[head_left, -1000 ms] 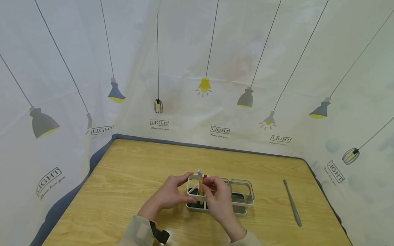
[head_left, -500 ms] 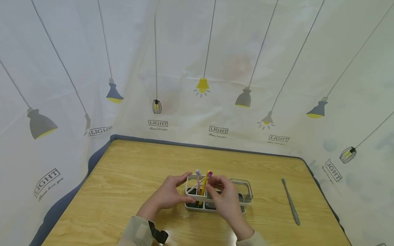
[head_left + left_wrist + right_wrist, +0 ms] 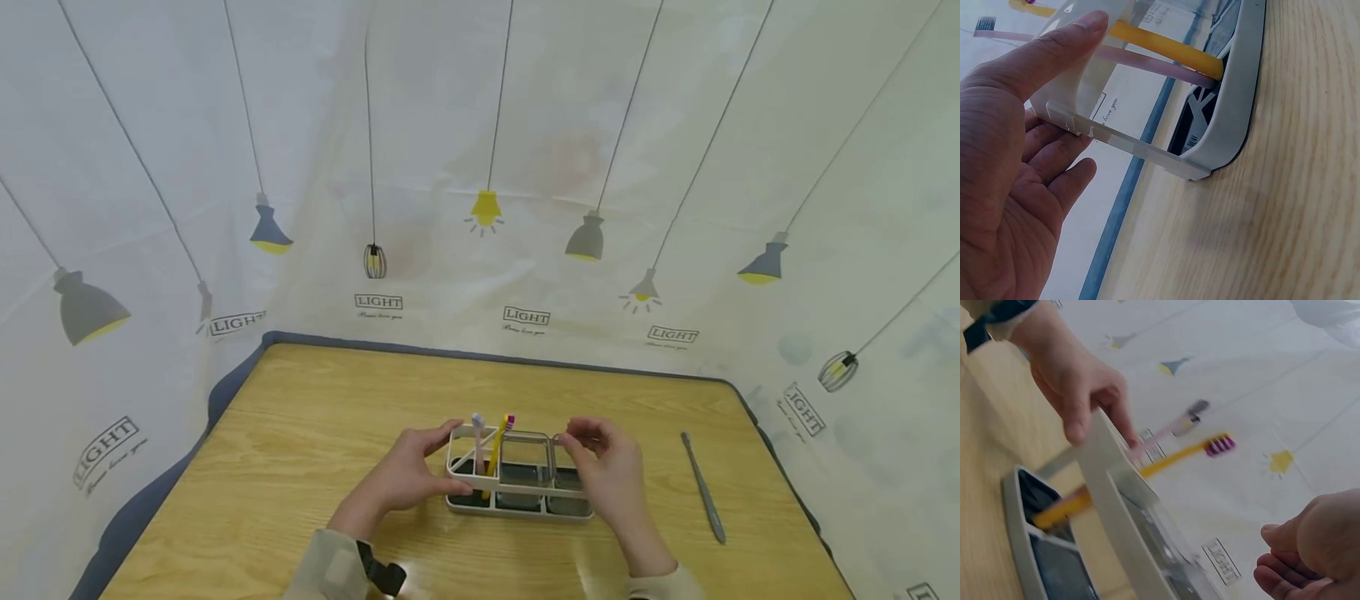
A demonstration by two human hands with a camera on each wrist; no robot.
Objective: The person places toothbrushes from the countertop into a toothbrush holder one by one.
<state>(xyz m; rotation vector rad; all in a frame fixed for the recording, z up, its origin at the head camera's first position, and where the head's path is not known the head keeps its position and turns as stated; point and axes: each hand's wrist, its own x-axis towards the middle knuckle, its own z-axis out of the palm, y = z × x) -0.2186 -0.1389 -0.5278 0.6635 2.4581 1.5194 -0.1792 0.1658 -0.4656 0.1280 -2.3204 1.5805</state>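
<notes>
My left hand [image 3: 401,475] grips the white holder [image 3: 525,486] by its left end. My right hand [image 3: 613,475], fingers loosely curled, holds nothing, near its right end. Pink toothbrush [image 3: 479,450], yellow toothbrush [image 3: 497,448] stand in holder's left part. Grey rod [image 3: 703,489] lies right.

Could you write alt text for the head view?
A person's left hand grips a white holder containing a pink toothbrush and a yellow toothbrush; the right hand is near its right end. A slim gray item lies farther right.
</notes>
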